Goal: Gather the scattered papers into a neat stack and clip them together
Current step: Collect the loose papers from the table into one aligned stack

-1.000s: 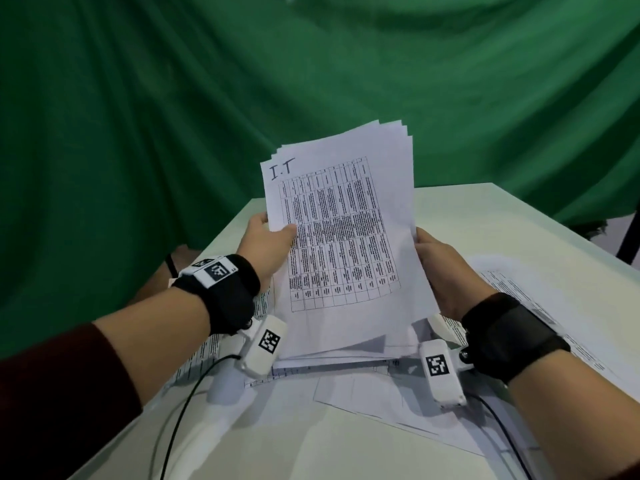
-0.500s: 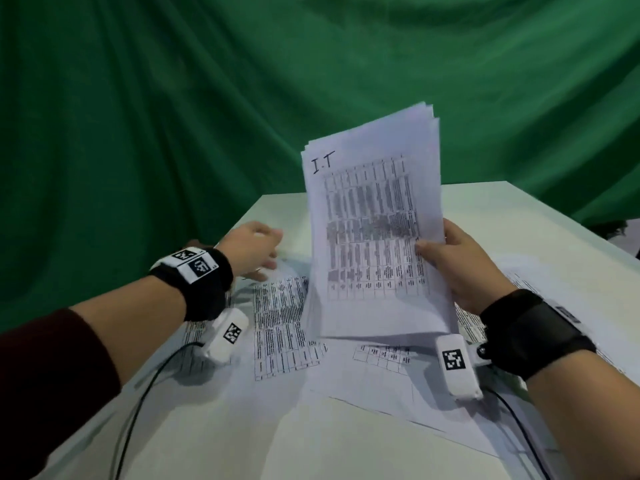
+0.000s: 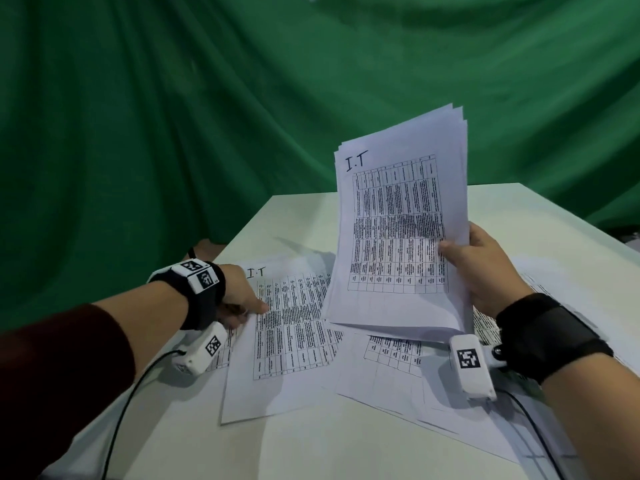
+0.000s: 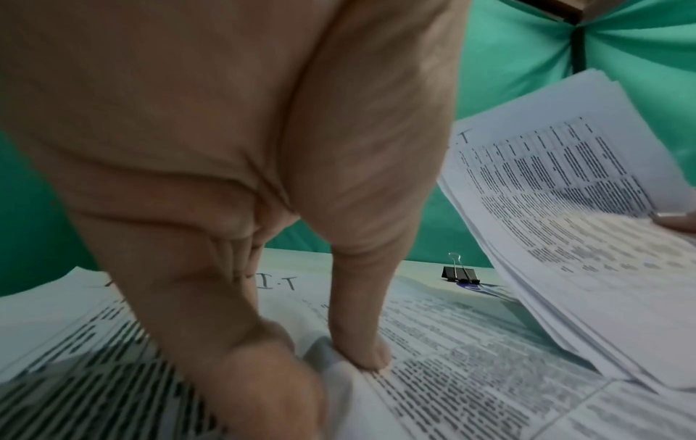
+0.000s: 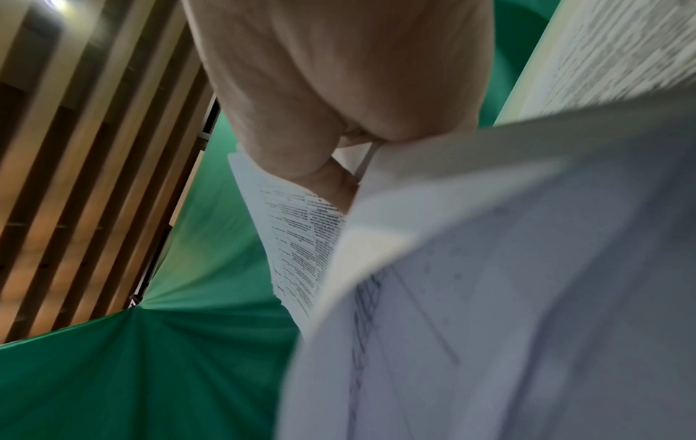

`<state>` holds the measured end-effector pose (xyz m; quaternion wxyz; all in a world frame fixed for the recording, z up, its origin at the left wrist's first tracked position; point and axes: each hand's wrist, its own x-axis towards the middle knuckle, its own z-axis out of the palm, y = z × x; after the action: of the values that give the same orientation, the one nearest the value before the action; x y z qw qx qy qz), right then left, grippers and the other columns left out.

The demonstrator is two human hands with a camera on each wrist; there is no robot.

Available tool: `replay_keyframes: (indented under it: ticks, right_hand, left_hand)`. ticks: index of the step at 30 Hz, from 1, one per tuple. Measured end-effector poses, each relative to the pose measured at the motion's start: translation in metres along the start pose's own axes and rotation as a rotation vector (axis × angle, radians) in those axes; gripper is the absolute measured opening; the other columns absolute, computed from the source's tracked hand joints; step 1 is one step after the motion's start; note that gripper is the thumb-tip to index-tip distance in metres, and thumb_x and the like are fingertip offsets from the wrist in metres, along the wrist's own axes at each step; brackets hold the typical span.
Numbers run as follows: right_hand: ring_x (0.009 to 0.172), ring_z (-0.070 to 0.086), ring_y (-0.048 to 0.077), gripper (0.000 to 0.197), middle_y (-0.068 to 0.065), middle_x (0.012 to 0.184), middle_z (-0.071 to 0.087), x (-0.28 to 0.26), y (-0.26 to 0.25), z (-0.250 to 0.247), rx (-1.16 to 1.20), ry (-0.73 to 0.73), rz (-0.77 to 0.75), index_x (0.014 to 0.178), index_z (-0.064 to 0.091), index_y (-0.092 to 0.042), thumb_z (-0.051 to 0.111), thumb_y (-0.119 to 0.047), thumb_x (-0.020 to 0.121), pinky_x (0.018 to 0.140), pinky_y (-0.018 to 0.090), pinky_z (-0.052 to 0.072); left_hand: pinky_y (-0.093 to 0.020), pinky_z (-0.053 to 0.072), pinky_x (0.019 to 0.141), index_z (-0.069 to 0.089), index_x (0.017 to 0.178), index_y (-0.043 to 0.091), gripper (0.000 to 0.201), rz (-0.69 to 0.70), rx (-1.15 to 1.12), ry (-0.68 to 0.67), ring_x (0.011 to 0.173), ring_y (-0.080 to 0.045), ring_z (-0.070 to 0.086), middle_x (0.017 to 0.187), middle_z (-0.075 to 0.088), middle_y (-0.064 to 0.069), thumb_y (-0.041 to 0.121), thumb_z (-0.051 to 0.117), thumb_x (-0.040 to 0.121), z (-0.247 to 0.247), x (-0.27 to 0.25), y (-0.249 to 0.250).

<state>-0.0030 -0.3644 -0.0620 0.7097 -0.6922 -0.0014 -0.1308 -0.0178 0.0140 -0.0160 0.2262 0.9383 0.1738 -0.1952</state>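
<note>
My right hand [image 3: 474, 265] grips a stack of printed sheets [image 3: 398, 220] by its right edge, thumb on the front, and holds it upright above the table; the same stack [image 4: 565, 208] shows at the right of the left wrist view and fills the right wrist view [image 5: 489, 268]. My left hand [image 3: 242, 299] is down on a loose sheet [image 3: 291, 337] marked "I.T", pinching its left edge between thumb [image 4: 357, 327] and curled fingers [image 4: 241, 357]. A black binder clip [image 4: 461, 272] stands on the table beyond that sheet. More loose sheets [image 3: 398, 375] lie under the stack.
The white table [image 3: 311, 452] has bare surface near me and at the far side. A green cloth backdrop [image 3: 242, 116] hangs behind it. Cables [image 3: 117, 410] run from both wrist cameras across the near table. More paper [image 3: 554, 299] lies at the right, under my right wrist.
My left hand let go of the stack, dropped to the table at the left and pinched a loose sheet. The right hand carried the stack to the right and holds it alone.
</note>
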Motion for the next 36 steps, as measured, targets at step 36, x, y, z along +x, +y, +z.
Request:
replay_keyframes:
  ticks: [36]
  right_hand:
    - [0.1, 0.069, 0.039, 0.025, 0.019, 0.12, 0.073, -0.003, -0.003, 0.001, -0.081, -0.012, -0.01, 0.108, 0.071, -0.023, 0.057, -0.004, 0.098, 0.102, 0.062, 0.052]
  left_hand:
    - [-0.019, 0.04, 0.038, 0.069, 0.08, 0.003, 0.023, -0.139, -0.243, -0.034, 0.043, -0.015, 0.052, 0.059, 0.063, -0.01, 0.012, 0.09, 0.082, -0.011, 0.033, -0.05]
